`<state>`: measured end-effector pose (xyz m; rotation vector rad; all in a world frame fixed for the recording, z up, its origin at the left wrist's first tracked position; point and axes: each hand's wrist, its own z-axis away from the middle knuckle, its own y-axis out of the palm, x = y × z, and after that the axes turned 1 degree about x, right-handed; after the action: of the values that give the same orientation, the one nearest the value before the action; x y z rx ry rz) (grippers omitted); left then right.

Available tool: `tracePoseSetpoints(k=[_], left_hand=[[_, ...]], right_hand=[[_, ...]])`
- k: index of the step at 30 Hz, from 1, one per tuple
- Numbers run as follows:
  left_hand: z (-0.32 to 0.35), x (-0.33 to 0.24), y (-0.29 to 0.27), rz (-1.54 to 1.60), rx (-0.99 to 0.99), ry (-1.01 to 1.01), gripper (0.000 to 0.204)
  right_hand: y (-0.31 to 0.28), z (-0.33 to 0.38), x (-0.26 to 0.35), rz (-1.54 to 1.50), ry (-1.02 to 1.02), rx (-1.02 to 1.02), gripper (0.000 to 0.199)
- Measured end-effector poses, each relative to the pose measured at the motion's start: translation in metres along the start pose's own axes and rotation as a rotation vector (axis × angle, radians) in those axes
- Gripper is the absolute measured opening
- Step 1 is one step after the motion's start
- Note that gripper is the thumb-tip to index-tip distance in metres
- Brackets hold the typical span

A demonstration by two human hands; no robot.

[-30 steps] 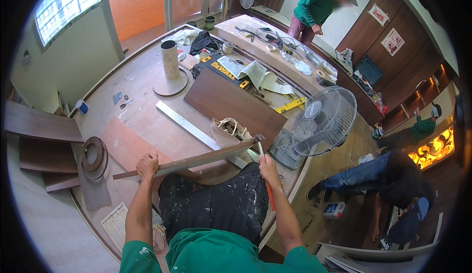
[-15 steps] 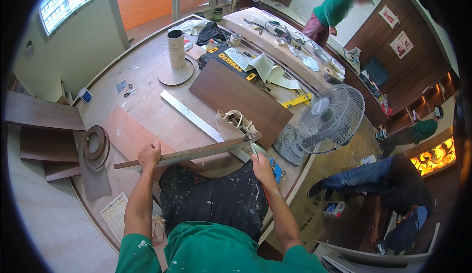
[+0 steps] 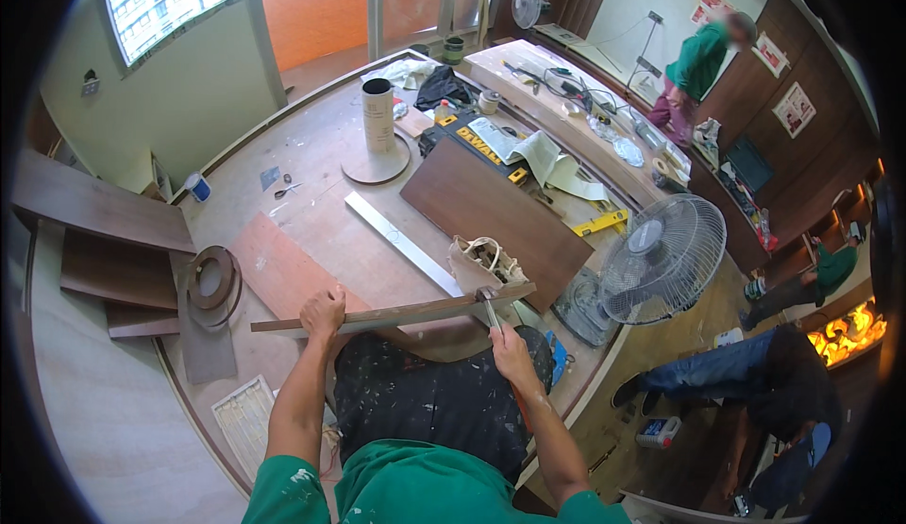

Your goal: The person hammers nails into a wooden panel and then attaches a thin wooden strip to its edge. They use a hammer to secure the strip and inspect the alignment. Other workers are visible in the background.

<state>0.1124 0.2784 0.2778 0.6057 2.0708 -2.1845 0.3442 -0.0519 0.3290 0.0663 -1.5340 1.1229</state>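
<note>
My left hand is closed around a long, narrow brown wood strip, toward its left end. The strip lies crosswise above my lap, its right end slightly raised toward the far side. In my right hand is a hammer with a metal shaft, its head at the strip a little short of the right end. Whether the head touches the wood or only hovers by it I cannot tell. Just beyond the strip sits a cream cloth bag with rope handles and small dark contents that I cannot make out.
A brown board, a white metal bar and a pinkish board lie ahead. A standing fan is at right. Brown rings lie left, a tall tube farther off. Several people work at the right and back.
The hammer head has shifted left along the strip, away from its right end. The strip lies nearer level. The person at the back has moved right, and the whole view has swung slightly.
</note>
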Motion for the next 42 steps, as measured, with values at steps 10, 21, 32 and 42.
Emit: tracePoseSetpoints(k=[10,21,32,42], left_hand=[[0.003,-0.002,-0.001,-0.003,0.054,-0.028,0.051],[0.002,-0.001,0.001,-0.005,0.024,-0.026,0.05],[0.003,-0.004,0.002,0.005,-0.002,0.006,0.054],[-0.001,0.0,0.002,0.005,0.027,-0.025,0.053]], right_hand=[[0.02,-0.001,0.012,0.057,-0.021,0.126,0.035],[0.043,0.001,0.026,0.056,-0.113,0.161,0.034],[0.052,0.003,0.026,0.009,-0.138,0.175,0.034],[0.027,0.001,0.023,0.042,-0.033,0.121,0.036]])
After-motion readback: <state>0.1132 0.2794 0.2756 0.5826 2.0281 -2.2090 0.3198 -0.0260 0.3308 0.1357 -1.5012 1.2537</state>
